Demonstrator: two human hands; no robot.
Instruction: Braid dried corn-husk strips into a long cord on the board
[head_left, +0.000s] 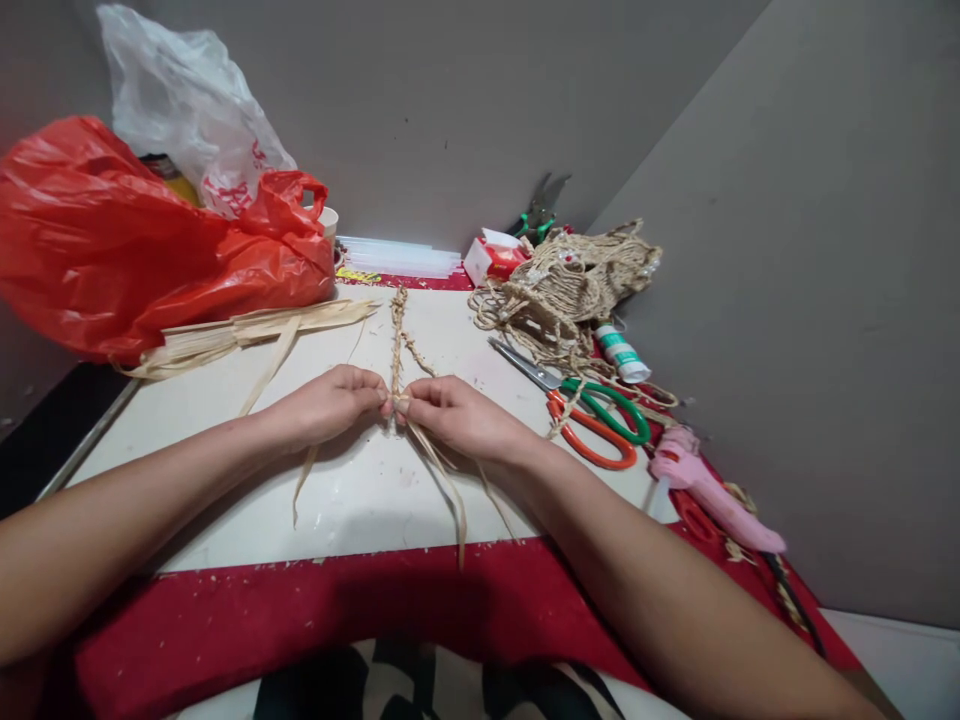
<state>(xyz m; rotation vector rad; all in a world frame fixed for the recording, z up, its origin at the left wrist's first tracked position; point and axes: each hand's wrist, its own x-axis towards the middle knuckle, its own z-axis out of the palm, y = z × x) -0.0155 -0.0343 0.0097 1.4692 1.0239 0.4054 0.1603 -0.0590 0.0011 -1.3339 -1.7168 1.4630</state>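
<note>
A braided straw cord point(397, 340) runs up the middle of the white board point(360, 510), its lower end between my two hands. My left hand point(341, 402) pinches the cord from the left with closed fingers. From the right, my right hand point(450, 410) grips the same spot, thumb and forefinger together. Loose straw strands point(451, 490) hang below my hands toward the board's front edge. A thinner twisted piece point(417, 355) branches off to the right of the braid. My fingertips nearly touch and partly hide the cord's end.
Flat straw strips point(247, 335) lie left, before a red plastic bag point(150, 250). At right are scissors point(585, 400), a coiled straw rope bundle point(585, 280), a thread spool point(622, 352) and a pink glue gun point(712, 490). Glue sticks point(397, 258) and a small red-white box point(493, 257) sit behind.
</note>
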